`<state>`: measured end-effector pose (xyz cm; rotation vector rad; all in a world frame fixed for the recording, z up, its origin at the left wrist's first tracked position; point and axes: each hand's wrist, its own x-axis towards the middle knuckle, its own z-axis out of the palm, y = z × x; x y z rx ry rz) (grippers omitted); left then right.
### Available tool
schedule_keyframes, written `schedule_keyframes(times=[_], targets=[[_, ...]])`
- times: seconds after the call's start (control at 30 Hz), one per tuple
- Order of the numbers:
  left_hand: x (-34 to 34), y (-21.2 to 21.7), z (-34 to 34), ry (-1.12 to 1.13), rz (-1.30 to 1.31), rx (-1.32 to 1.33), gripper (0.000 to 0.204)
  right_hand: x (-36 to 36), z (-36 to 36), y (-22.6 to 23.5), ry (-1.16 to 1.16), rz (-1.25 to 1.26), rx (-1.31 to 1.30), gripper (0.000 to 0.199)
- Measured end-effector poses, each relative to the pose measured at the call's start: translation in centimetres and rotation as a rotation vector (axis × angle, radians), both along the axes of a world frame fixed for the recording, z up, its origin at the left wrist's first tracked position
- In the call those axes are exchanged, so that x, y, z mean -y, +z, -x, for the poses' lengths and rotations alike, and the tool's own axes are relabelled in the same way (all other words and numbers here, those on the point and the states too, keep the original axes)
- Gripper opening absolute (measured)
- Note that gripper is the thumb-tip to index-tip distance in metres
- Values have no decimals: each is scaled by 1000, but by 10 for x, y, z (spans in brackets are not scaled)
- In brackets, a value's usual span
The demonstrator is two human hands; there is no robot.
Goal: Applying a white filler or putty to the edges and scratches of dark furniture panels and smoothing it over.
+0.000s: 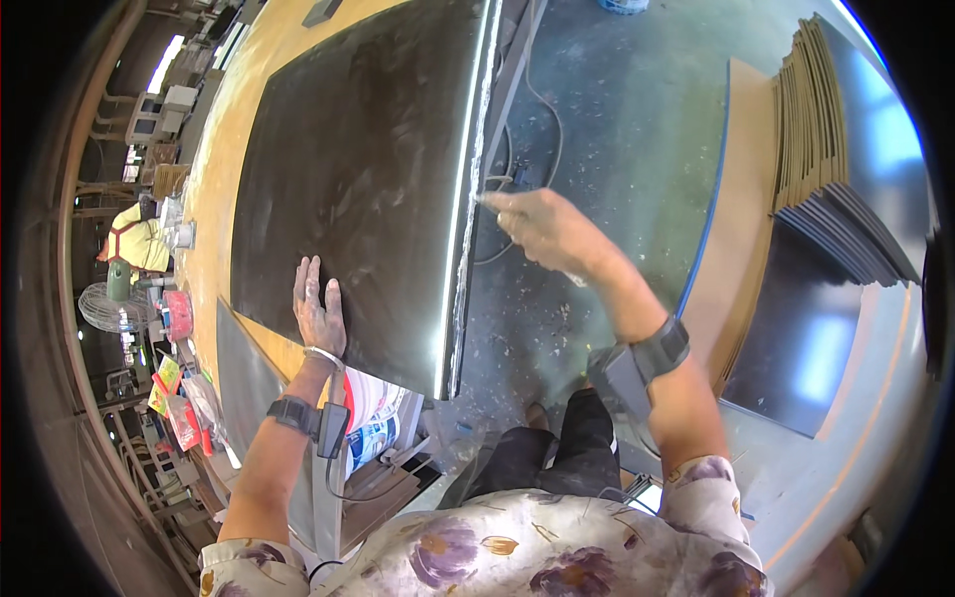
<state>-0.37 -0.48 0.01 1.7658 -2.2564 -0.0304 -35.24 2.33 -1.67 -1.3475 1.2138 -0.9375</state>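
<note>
Brown-edged black boards [816, 109] stacked at two o'clock, our dark rectangular panel [363, 169] on the tan desk [216, 204] at eleven, long axis toward twelve, left hand [321, 316] spread atop, right hand [549, 231] by its edge, grip unclear

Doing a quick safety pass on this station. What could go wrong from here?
1. The right hand, so close, could rub the white smear along the panel.
2. The left hand only lies flat on the panel, which might slide.
3. The cable looping over the floor may trip someone.
</note>
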Motion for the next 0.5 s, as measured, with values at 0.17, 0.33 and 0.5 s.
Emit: schedule_keyframes(times=[0.17, 0.33, 0.5], targets=[[0, 1, -2, 14, 8, 6, 42, -5, 3, 2, 66, -35, -1, 31], [-2, 2, 5, 21, -4, 3, 41, 9, 13, 6, 153, -77, -48, 33], [-2, 3, -1, 19, 3, 27, 42, -31, -15, 6, 292, 52, -159, 31]])
